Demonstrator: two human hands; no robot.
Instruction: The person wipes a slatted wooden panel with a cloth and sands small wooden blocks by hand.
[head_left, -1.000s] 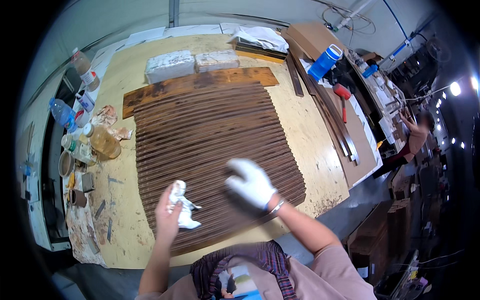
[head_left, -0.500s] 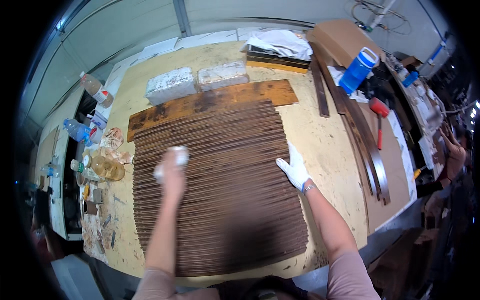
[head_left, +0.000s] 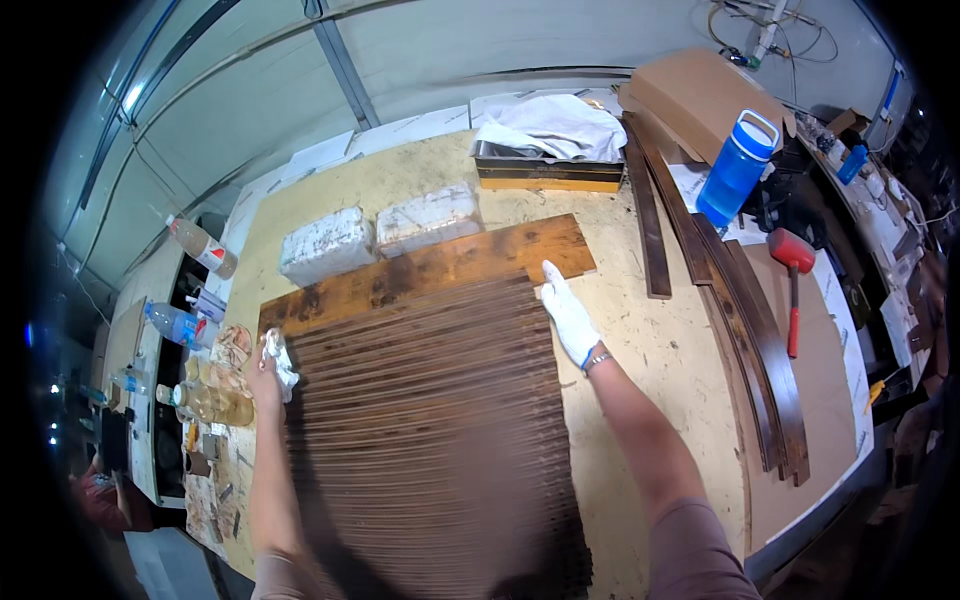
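Note:
A wide bed of dark brown wooden strips, laid side by side in ridged rows, covers the middle of the worktable. Across their far end lies a stained brown board. At the strips' left edge, near the far corner, my bare left hand is closed around a crumpled white cloth. My right hand, in a white glove, rests along the far right corner of the strips, fingers stretched out and holding nothing.
Two wrapped blocks stand behind the board, beside a box topped with cloth. Bottles line the left side. At right are long dark planks, a red mallet and a blue water bottle.
My left hand has moved with the cloth from over the strips to their left edge. My right hand has slid away from me along the right edge to the far corner.

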